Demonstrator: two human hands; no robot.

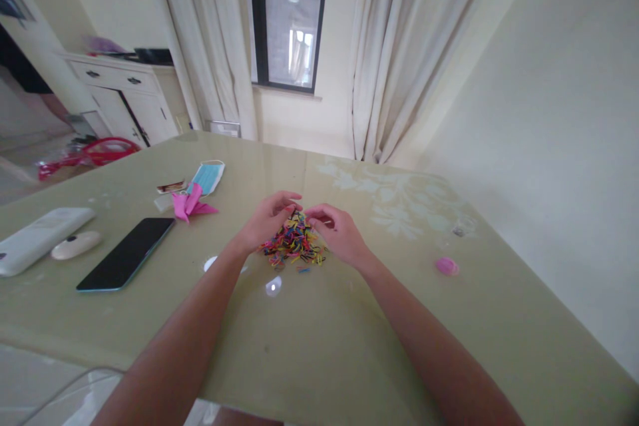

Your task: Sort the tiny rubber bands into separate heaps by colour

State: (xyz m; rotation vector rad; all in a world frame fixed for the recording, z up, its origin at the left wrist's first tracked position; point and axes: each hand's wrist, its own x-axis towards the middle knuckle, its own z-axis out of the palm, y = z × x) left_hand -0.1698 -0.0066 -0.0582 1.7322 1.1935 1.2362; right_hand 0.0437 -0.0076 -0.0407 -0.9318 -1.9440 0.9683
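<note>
**Both hands at the colorful pile**

I am curving my left hand (269,221) and right hand (343,234) around the far part of the pile of small colorful pieces (294,244), which is sitting mid-table between them. My fingers are bending toward my thumbs, but I cannot tell whether either hand is closing on a piece.

Tabletop (299,346) is stretching from the pile to the near edge, and more is running rightward to the pink object (447,266), well apart from my right hand. The table's right edge is running along the wall (564,146). On my left, the black phone (127,255) and pink folded paper (192,205) are bounding the gap.
</note>
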